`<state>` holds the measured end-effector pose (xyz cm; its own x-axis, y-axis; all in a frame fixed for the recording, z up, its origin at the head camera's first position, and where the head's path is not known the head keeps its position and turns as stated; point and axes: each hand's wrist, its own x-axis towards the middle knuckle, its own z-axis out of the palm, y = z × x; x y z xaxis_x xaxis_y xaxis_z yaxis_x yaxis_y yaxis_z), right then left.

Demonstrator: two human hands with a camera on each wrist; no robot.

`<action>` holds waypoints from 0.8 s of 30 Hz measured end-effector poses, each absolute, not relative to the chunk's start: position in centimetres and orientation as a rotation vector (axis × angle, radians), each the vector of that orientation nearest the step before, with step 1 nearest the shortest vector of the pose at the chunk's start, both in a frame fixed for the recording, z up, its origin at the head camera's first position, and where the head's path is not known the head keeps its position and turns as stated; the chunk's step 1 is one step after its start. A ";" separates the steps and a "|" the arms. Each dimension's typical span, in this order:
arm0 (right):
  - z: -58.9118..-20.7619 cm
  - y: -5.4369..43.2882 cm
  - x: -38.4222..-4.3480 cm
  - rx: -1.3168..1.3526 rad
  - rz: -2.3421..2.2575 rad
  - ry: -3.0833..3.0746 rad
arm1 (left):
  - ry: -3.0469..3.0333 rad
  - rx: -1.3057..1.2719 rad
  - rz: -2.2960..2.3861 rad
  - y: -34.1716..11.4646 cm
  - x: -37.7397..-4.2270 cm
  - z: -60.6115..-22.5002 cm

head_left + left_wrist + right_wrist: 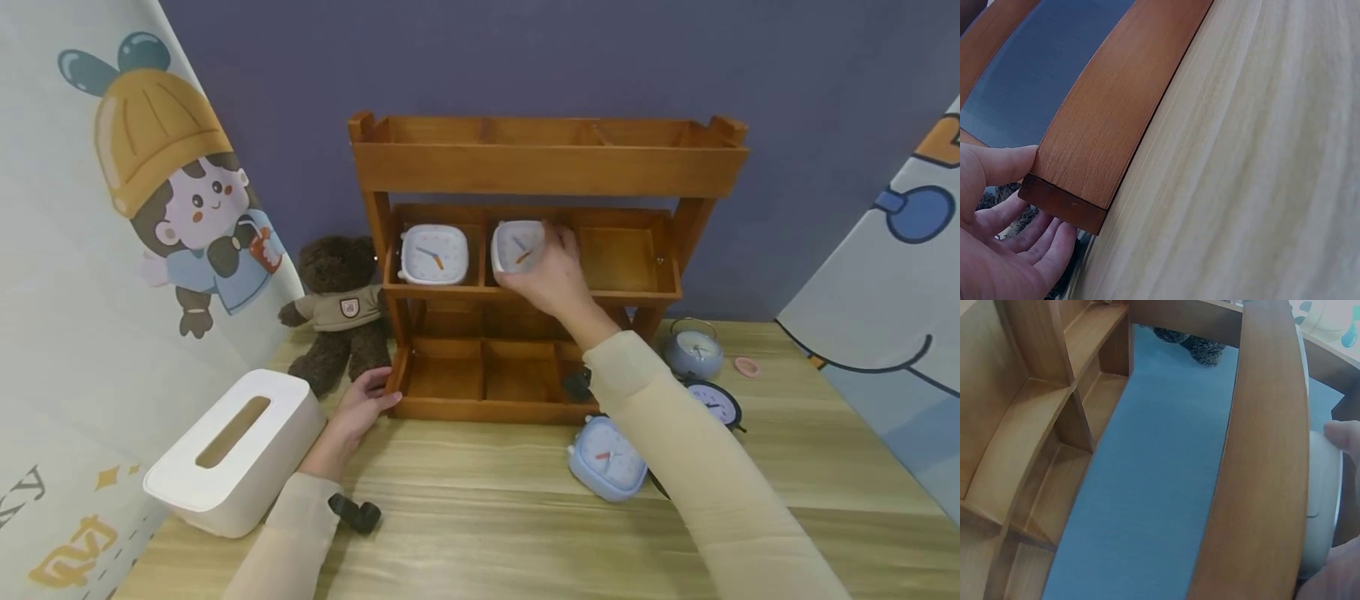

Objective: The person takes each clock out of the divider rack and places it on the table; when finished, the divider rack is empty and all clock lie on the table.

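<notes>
My right hand (pixel 553 271) holds a white square alarm clock (pixel 512 243) by its right side and lower edge. This clock stands in the middle compartment of the wooden rack's (pixel 547 171) middle tier; in the right wrist view the clock's side (pixel 1322 494) shows behind a wooden board, with fingertips at its two ends. A matching white clock (pixel 435 255) leans in the compartment to the left. Down at the rack's lower left corner, my left hand (pixel 362 408) grips the end of the bottom tier, thumb (pixel 1013 162) on one edge and fingers on the other.
A blue alarm clock (pixel 609 460), a black-rimmed clock (pixel 716 404), a grey-blue clock (pixel 694 353) and a pink ring (pixel 747 367) lie right of the rack. To the left are a teddy bear (pixel 341 308) and a white tissue box (pixel 277 450).
</notes>
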<state>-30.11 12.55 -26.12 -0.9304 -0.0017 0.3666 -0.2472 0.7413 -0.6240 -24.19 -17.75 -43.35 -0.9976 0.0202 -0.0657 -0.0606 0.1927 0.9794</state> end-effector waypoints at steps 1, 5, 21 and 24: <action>-26.0 12.6 -30.1 0.202 0.999 -2.587 | 2.373 -0.042 1.960 -17.7 -24.2 -43.3; -25.5 12.8 -29.6 0.227 0.986 -2.546 | 2.366 -0.043 1.965 -17.8 -24.3 -43.3; -24.8 13.7 -24.1 0.397 0.988 -2.598 | 2.365 -0.055 1.963 -17.6 -24.2 -43.2; -25.3 13.8 -22.9 0.450 0.980 -2.648 | 2.363 -0.055 1.968 -17.6 -24.2 -43.2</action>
<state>-22.92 13.77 -25.29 -0.9120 -0.1900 0.3637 -0.3810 0.7211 -0.5787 -24.19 -17.58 -43.23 -0.9972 0.0144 -0.0736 -0.0697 0.1817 0.9809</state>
